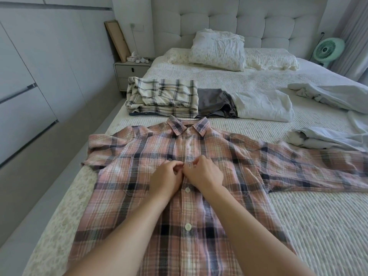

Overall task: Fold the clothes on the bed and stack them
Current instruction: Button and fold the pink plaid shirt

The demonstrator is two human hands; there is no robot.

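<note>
Two hands are pinching the button placket of a pink plaid shirt (179, 196) that is lying flat on the bed (298, 226).

The left hand (166, 179) and the right hand (203, 173) are meeting at the chest of the shirt, fingers curled and pinching the placket, fingertips almost touching each other; a buttonhole is showing just at the right fingers. Below the grip two white buttons are sitting closed on the placket. The collar is lying beyond the grip, and one long sleeve is stretching away to the right. Further beyond the collar, a folded cream plaid garment (163, 98), a grey garment (216, 106) and a white garment (264, 106) are lying side by side. Right of the grip, well apart, pale crumpled clothes (322, 138) are waiting.
</note>
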